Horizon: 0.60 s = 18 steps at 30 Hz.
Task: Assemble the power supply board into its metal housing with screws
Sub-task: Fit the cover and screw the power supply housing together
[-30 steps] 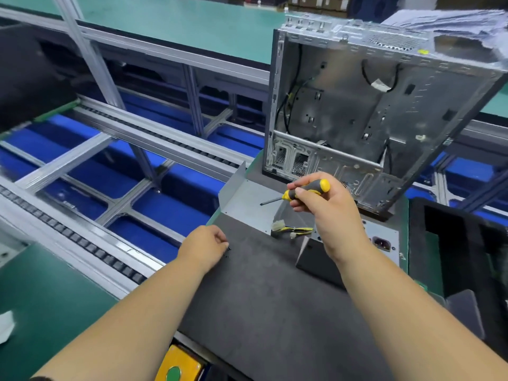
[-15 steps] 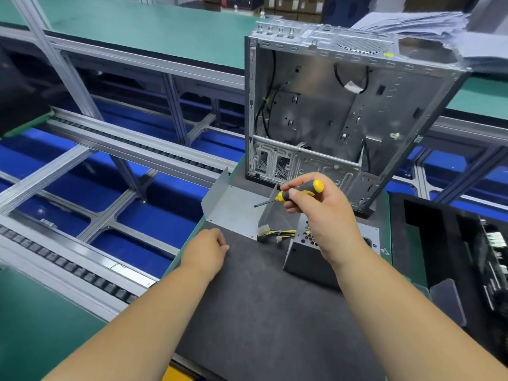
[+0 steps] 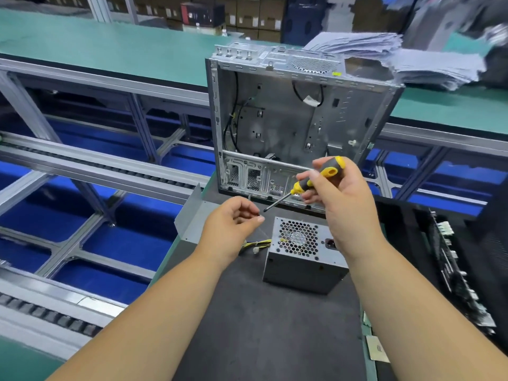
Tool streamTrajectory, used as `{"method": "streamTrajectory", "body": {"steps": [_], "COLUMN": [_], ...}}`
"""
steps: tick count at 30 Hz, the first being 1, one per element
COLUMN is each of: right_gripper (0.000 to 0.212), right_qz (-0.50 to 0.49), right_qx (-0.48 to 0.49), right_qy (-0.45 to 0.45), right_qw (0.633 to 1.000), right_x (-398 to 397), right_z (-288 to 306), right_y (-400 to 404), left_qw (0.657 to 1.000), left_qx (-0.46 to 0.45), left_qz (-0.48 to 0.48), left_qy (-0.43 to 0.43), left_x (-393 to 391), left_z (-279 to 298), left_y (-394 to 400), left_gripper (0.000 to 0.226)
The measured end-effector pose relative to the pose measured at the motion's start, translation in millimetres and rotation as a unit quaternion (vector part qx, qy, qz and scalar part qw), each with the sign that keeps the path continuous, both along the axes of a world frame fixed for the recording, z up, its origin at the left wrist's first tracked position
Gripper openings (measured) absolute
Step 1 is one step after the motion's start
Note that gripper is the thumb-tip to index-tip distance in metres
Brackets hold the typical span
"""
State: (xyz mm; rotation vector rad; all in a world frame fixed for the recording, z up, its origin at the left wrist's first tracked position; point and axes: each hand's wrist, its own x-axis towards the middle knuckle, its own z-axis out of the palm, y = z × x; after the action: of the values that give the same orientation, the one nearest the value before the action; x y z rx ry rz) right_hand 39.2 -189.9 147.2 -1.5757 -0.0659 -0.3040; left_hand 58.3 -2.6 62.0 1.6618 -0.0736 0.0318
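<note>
Near the middle of the dark surface [image 3: 247, 325] sits the power supply [image 3: 302, 259], fan grille up. Above it, left hand [image 3: 231, 229] fingers pinch something small, probably a screw, toward the screwdriver [image 3: 310, 182] gripped by the right hand [image 3: 341, 199]. Beyond stands the open metal housing [image 3: 297, 122], awaiting it.

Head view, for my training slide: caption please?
Right hand holds a screwdriver, tip near left hand, above the power supply.

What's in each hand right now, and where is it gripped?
The right hand grips the screwdriver by its yellow-and-black handle. The left hand has its fingers pinched together near the screwdriver's tip; whether they hold a screw cannot be told.
</note>
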Motion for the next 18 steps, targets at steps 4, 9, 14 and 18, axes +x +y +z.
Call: {"method": "streamTrajectory", "body": {"steps": [4, 9, 14, 18], "right_gripper": [0.011, 0.009, 0.008, 0.010], "right_qz": [-0.012, -0.033, -0.052, -0.053], "right_qx": [-0.007, -0.019, -0.045, -0.068], "right_qy": [-0.003, -0.004, -0.007, 0.006], "right_qw": [1.000, 0.999, 0.998, 0.996], "right_x": [-2.4, -2.7, -2.7, -1.1], "right_z": [2.6, 3.9, 5.9, 5.5], "right_y": [-3.3, -6.1, -8.1, -7.7], "left_qw": [1.000, 0.998, 0.996, 0.996], "left_qx": [-0.005, 0.001, 0.001, 0.016], "left_qz": [-0.027, -0.061, -0.091, -0.091], "left_qy": [-0.011, -0.020, -0.009, -0.011], "left_x": [8.7, 20.3, 29.3, 37.7], "left_z": [0.3, 3.3, 2.7, -1.5], "left_y": [-6.4, -11.5, -15.9, -17.2], "left_gripper": [0.017, 0.017, 0.021, 0.022]}}
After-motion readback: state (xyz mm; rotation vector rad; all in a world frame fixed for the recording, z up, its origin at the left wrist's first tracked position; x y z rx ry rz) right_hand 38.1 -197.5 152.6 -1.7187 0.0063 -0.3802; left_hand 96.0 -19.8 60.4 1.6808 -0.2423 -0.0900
